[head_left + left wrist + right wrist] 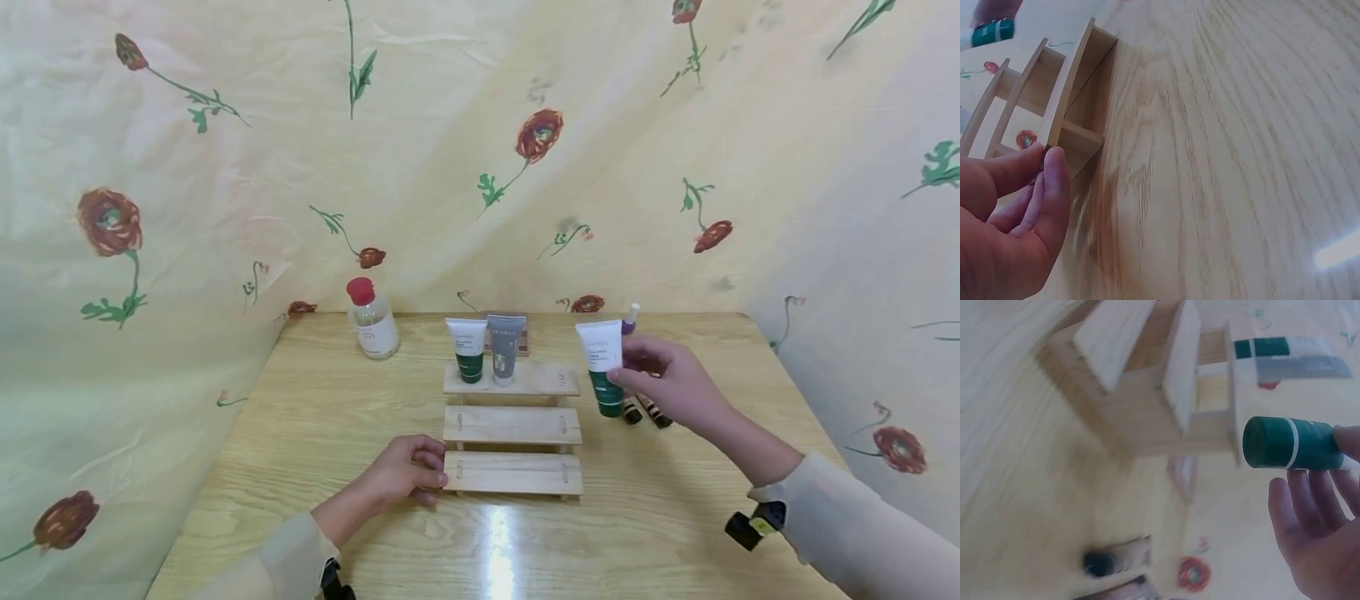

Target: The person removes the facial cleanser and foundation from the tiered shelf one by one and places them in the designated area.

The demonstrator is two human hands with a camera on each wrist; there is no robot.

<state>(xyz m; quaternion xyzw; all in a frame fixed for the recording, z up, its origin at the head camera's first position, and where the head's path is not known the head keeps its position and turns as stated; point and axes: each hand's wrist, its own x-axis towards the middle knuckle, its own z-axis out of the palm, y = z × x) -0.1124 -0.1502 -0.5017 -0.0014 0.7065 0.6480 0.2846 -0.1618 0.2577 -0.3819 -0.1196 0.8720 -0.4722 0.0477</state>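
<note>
A three-step wooden display rack stands on the table. My left hand pinches the left end of its lowest step between thumb and fingers, as the left wrist view shows up close. To the right of the top step, my right hand holds a white and green squeeze tube, its green cap pointing down. In the right wrist view the cap is near the rack's top edge. On the top step, a smaller white and green tube and a grey tube stand side by side on their caps.
A clear bottle with a red cap stands at the back left. Behind the right hand is a purple item with a white top. Two dark-capped tubes lie below that hand. A reddish box sits behind the rack, before the floral cloth.
</note>
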